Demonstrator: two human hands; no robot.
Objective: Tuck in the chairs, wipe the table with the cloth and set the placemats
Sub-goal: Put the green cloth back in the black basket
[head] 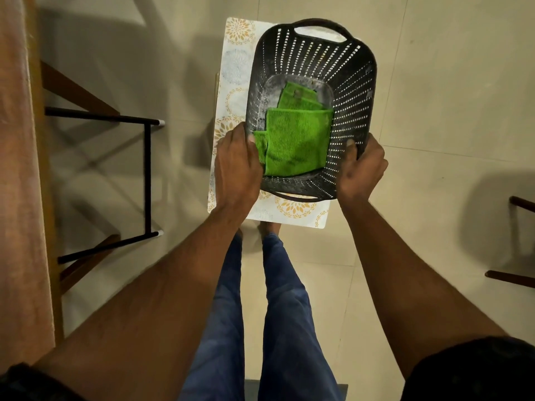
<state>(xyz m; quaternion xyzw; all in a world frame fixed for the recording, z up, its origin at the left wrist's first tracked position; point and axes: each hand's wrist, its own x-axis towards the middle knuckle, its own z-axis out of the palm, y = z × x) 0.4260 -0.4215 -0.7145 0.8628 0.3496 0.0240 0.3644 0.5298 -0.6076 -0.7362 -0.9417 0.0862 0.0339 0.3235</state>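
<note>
Placemats [236, 70] with orange and pale blue flower medallions sit under a dark perforated basket [351, 91]; from my remote seat I cannot count how many are stacked, as only the left strip and the near edge show. Faint writing near the bottom edge is too blurred to read.

From the head camera, one green cloth [295, 140] lies folded on the basket's floor, a second green layer showing behind it; I cannot tell whether that is a separate cloth. My left hand [237, 166] grips the basket's left wall, thumb inside the rim and touching the cloth's edge. My right hand [362, 169] holds the right wall, thumb hooked inside, fingers outside. The basket has two handle slots, one far and one near.

One desk [17, 169] runs down the left edge of the view, with dark metal leg rails [147, 175] and brown wooden bars below it. Two dark wooden chair parts [521, 202] show at far right. Two legs in blue jeans [278, 314] stand on the tiled floor [434, 82].
</note>
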